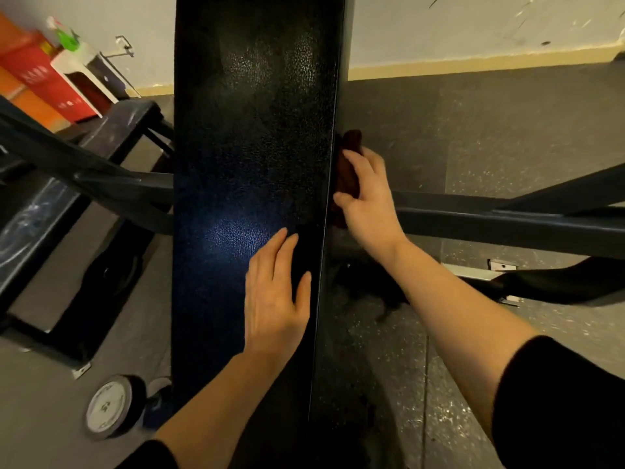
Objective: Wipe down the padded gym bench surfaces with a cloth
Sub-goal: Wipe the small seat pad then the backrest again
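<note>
A long black padded bench [250,137] runs from the bottom of the head view up through its middle. My left hand [274,292] lies flat on the pad's top near its right edge, fingers straight. My right hand [367,194] presses a dark brown cloth [350,147] against the pad's right side face. The fingers reach over the cloth and the thumb points toward the pad edge. Most of the cloth is hidden under that hand.
Dark steel frame bars [507,221] cross behind the bench on both sides. A weight plate [110,406] lies on the rubber floor at lower left. A white stool [79,67] with a green spray bottle [67,37] and red boxes [40,72] stand at upper left.
</note>
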